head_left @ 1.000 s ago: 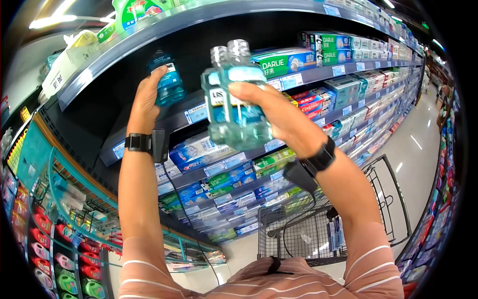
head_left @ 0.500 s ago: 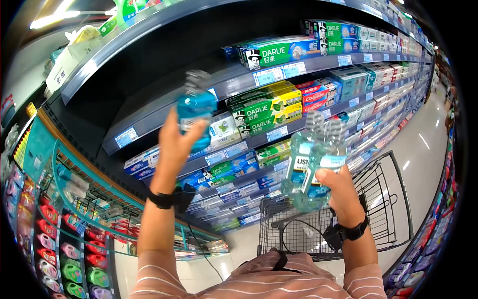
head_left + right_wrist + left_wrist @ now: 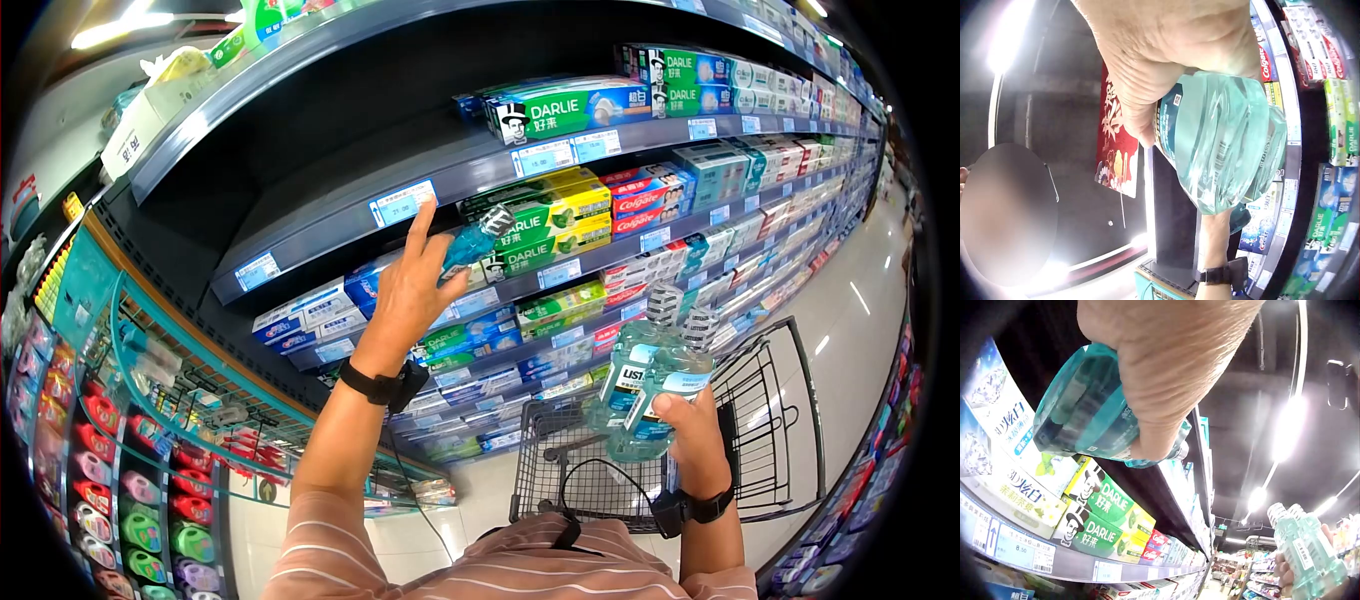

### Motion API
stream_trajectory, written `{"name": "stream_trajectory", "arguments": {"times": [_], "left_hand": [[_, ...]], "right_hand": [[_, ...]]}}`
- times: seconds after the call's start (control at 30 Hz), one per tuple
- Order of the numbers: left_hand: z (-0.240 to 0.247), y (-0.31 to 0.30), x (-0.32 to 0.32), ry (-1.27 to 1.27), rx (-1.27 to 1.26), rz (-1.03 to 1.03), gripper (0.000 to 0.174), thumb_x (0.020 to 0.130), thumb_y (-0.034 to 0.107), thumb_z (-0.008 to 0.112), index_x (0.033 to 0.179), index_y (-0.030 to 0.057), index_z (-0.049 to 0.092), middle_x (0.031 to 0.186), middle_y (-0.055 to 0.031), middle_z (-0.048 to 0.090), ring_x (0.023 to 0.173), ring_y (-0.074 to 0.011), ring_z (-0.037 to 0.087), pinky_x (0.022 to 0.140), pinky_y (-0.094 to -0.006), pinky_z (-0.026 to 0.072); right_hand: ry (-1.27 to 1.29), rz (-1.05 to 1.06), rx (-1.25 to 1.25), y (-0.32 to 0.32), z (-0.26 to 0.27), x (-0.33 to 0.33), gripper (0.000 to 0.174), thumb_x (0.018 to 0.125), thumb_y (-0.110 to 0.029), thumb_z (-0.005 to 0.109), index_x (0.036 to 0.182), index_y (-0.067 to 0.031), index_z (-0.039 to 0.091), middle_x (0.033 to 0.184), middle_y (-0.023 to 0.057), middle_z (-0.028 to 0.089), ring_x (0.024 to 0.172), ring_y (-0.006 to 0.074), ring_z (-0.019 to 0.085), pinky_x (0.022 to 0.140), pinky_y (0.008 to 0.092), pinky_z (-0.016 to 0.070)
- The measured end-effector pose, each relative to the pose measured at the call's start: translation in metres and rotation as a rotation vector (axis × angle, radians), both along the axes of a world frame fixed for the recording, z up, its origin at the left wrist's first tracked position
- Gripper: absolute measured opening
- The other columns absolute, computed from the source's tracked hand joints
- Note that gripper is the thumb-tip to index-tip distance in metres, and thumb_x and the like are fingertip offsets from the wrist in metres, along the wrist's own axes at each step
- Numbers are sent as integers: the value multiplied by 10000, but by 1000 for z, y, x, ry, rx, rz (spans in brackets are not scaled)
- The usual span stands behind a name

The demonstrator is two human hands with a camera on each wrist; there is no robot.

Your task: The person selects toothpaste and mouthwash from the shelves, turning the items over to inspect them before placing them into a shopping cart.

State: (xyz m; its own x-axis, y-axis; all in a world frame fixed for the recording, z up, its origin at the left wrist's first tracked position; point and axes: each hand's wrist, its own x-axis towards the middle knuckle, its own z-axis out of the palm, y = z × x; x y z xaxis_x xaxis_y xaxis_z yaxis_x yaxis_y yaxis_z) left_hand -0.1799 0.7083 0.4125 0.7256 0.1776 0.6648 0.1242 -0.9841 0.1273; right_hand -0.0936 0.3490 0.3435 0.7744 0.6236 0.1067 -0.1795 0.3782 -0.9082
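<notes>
Before a long run of shelves [image 3: 330,237], your left hand [image 3: 405,290] holds a blue bottle [image 3: 470,247], its grip closed round the body while the index finger reaches out straight. That fingertip lies at the corner of a price tag [image 3: 403,203] on the shelf edge; you cannot tell from this angle whether it touches. The bottle is tilted, its cap leaning up and to the right in the head view, and it hides part of the yellow-and-green Darlie boxes [image 3: 555,235] behind it. In the left wrist view its base shows toward the shelf.

Your right hand [image 3: 690,435] holds two pale green bottles [image 3: 650,385] together, side by side, with your thumb laid across the front of the nearer one. Their caps point upward, leaning slightly, and one label shows the letters LIST. In the head view they overlap the wire shopping cart [image 3: 538,460] beyond them. The two hands are well apart.

Further along the shelf at the blue bottle's level, you have red Colgate boxes [image 3: 645,195] just beside the Darlie ones. To your left is a teal rack [image 3: 120,330], with detergent bottles [image 3: 100,410] standing in rows below it.
</notes>
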Motion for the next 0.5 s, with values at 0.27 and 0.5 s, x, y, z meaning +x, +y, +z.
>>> {"name": "stream_trajectory", "arguments": {"times": [0.27, 0.5], "left_hand": [[1, -1, 3, 5, -2, 10, 381, 788, 171, 817, 1102, 21, 665, 1628, -149, 341, 896, -348, 723, 742, -387, 584], [-7, -20, 7, -98, -133, -125, 496, 829, 148, 781, 1267, 1, 599, 1498, -186, 507, 1027, -251, 714, 871, -333, 549]], "right_hand": [[1, 17, -26, 3, -11, 9, 640, 787, -207, 798, 1335, 5, 544, 1153, 73, 679, 1019, 150, 657, 897, 306, 524], [39, 22, -31, 5, -18, 14, 540, 814, -200, 764, 1283, 5, 592, 1113, 55, 689, 988, 131, 650, 871, 297, 519]]}}
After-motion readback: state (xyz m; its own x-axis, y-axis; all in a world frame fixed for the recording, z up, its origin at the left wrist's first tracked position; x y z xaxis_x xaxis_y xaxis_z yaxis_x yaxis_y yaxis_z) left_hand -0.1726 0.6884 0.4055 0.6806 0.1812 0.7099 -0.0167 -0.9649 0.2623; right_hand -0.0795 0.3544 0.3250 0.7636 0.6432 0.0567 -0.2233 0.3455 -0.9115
